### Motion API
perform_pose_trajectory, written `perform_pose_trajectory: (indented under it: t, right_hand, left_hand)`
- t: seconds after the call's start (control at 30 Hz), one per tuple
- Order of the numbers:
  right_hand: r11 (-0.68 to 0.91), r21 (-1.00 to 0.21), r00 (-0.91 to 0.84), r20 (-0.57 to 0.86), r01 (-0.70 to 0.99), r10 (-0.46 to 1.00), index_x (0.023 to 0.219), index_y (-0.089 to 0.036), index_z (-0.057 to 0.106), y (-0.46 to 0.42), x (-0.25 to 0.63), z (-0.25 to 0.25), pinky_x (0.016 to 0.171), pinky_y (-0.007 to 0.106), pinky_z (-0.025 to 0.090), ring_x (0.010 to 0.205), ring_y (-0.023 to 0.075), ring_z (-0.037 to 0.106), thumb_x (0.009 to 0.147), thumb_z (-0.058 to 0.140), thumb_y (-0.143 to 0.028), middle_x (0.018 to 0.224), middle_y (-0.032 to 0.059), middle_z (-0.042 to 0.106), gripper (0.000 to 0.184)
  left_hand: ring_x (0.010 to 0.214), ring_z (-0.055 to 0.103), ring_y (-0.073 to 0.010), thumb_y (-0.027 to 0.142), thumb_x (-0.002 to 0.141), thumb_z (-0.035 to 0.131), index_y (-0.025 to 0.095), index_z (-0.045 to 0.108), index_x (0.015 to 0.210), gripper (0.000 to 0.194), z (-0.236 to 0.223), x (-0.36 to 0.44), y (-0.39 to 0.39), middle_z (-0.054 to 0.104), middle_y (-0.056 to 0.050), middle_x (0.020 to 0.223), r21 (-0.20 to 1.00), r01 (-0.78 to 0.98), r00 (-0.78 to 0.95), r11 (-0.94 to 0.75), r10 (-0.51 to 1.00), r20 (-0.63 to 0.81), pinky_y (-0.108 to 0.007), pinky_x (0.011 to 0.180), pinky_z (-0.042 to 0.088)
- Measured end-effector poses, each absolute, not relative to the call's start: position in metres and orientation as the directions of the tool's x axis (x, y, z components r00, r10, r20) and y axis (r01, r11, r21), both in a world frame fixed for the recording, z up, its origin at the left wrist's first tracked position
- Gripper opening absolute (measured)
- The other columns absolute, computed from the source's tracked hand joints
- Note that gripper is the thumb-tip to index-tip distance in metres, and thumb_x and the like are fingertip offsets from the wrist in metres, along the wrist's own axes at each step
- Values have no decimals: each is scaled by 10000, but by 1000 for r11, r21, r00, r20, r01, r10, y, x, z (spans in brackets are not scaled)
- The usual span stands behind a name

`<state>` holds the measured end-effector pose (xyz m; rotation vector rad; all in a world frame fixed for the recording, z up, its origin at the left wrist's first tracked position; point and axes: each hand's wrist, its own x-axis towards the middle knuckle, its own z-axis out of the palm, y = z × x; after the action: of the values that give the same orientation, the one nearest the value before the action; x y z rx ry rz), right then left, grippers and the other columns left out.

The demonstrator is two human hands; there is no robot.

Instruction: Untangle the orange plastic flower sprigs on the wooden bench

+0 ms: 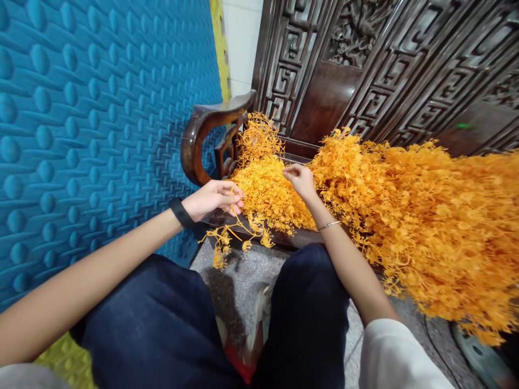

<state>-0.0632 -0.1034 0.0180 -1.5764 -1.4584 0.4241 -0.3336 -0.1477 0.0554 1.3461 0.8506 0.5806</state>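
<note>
Between the thumb and fingers of my left hand is the stem of an orange artificial flower sprig. Its branched tips hang down past the front edge of the seat. My right hand is raised over the orange flower pile, with thumb and fingertips pinched together. Whatever those fingers hold, if anything, is too small to make out. The two hands are apart, mine on the left being lower and nearer the bench's armrest.
A much larger heap of orange artificial flowers spreads to the right. Behind stands the carved dark wooden bench back. Blue textured foam mat rises at the left. My knees flank the speckled grey floor; a round object sits at lower right.
</note>
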Motion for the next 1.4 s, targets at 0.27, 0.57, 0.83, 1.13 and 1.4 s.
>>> perform_pose_trajectory:
  t: [0.27,0.57,0.83,1.13,1.4]
  right_hand:
    - [235,-930,-252,164,284,954,737,-156,643,-137,-103,45,654,270,466,636,107,574,708,671,-341,702,15,646,189]
    - [305,-881,-673,-20,361,739,1002,-193,651,-154,-122,44,675,245,467,715,101,587,665,750,-307,817,-6,657,369]
    - [258,-917,-691,-28,306,722,762,-159,585,-160,-137,44,596,212,408,613,59,491,678,739,-229,673,-48,553,189]
    - [121,-993,-520,104,0,848,750,-192,506,-161,-145,46,640,264,482,616,83,565,689,721,-239,729,-24,616,229]
    - [102,-994,-382,105,-27,918,788,-183,591,-167,-152,43,709,287,504,680,105,604,652,740,-274,754,-11,652,221]
  left_hand:
    - [617,664,-131,94,730,629,85,588,871,147,58,-333,-148,682,-48,723,978,107,541,178,815,-207,-261,624,539]
    - [613,641,-128,132,726,629,102,592,819,104,66,-334,-154,662,-31,669,985,82,476,151,863,-172,-279,655,526]
    - [488,502,-55,121,766,574,88,600,772,43,70,-330,-153,608,-11,653,987,109,438,116,886,-152,-192,496,406]
    - [356,316,-17,102,704,654,121,612,912,213,76,-332,-165,544,62,559,942,317,563,107,779,-277,-175,353,215]
    - [391,367,-11,136,636,755,93,652,802,201,68,-324,-165,592,33,550,955,291,509,57,836,-205,-167,377,208]
